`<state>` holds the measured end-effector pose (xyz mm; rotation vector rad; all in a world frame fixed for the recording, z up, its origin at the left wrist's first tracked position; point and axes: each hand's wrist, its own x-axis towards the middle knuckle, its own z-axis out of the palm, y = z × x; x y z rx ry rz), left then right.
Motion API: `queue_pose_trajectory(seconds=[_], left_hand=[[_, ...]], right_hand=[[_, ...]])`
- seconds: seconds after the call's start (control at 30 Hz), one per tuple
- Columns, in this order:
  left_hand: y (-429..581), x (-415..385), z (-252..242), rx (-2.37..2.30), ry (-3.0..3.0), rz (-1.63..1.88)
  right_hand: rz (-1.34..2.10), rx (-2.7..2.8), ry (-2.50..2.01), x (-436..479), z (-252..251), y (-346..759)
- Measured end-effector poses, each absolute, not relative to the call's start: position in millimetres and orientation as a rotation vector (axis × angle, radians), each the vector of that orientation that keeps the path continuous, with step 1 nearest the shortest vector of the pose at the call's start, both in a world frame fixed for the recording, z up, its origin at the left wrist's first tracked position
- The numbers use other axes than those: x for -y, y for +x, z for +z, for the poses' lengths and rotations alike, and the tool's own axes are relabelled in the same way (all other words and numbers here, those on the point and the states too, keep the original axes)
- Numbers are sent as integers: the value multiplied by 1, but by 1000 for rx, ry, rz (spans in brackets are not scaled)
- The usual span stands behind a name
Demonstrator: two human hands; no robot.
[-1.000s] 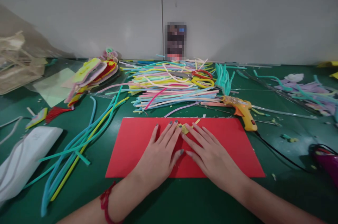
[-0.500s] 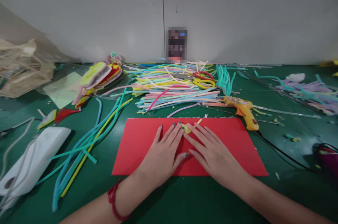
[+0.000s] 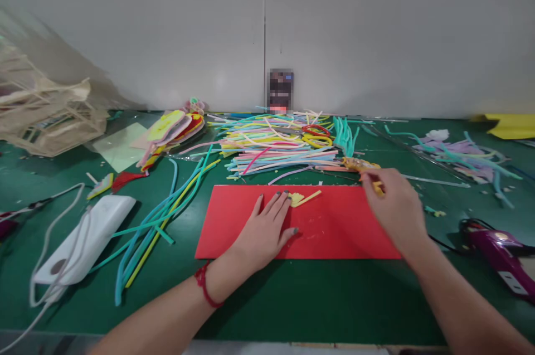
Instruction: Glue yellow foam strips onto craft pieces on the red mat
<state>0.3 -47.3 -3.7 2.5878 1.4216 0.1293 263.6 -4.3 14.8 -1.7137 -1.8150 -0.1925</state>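
A red sheet [image 3: 334,232] lies flat on the green table. My left hand [image 3: 264,232] rests palm down on it with fingers spread, its fingertips touching the edge of a small yellow piece [image 3: 296,199]. A pale yellow strip [image 3: 309,198] extends to the right from that piece. At the sheet's right edge, my right hand [image 3: 393,204] has its fingers curled around the handle of the yellow glue gun [image 3: 378,188], whose nozzle end points left toward the bundled stems. Part of the gun is hidden by the hand.
Behind the sheet lie many coloured fuzzy stems [image 3: 284,154] with scissors [image 3: 315,137] on top. A white power bank-like box [image 3: 86,238] with cables and loose stems [image 3: 167,210] are at left; a purple tool [image 3: 499,254] is at right.
My right hand has left the yellow piece and moved right, taking hold of the glue gun. My left hand stays on the sheet. The camera view has shifted slightly.
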Motion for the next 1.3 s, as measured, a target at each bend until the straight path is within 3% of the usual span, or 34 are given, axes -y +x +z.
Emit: queue_pose_trajectory(seconds=[0.13,0.3,0.57,0.8,1.07,1.3], left_hand=[[2,47,-3,-1435,2600,144],[5,49,-2,-1458,2616,165],[3,50,-7,-1458,2646,213],[5,49,0,-1472,2594,252],[-7,31,9,-1567,2322,636],[-1,-26,53,-1368,2367,258]], right_hand=[[52,1622,-2247,-13,10,305],[242,1479,-2341,-28,-10,311],[273,1441,-2169,-28,-15,311],[338,1245,-1752,-22,18,303],[331,1197,-1633,-11,21,234],[443,1271,-1607,-13,-3,218]])
